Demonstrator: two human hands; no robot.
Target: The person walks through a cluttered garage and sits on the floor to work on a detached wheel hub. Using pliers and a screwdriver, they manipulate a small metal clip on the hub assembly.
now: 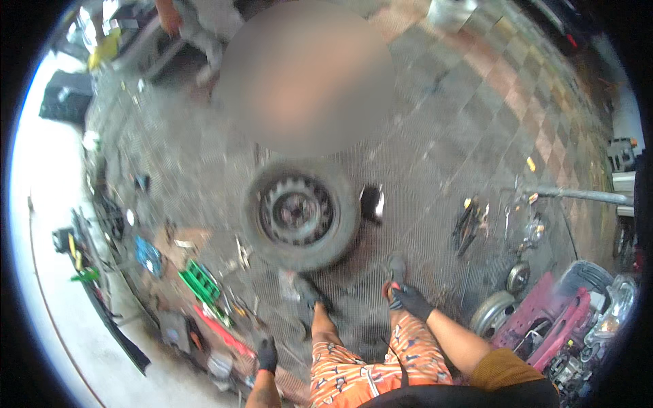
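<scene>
Wheel [301, 214] lies flat on the paved floor [442, 136], ahead of both feet. Gloved right hand [411, 300] rests by the knee, left hand [266, 353] low near scattered tools [204, 285]; both empty, finger curl unclear. Judged a pause between steps; next calls for reaching forward to the tyre.

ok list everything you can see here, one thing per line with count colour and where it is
wheel: one, black tyre on a dark steel rim, flat on the floor at centre
floor: one, grey and reddish chequered tiles, all around
green tray: one, green, on the floor left of the wheel
scattered tools: several, dark metal, on the floor right of the wheel
pink machine body: one, pink, lower right
small metal wheel: one, silver, beside the pink machine body
other person: one, mostly blurred, top edge
shorts: one pair, orange patterned, bottom centre
left hand: one, black glove, hanging empty at lower left
right hand: one, black glove, near the right knee
</scene>
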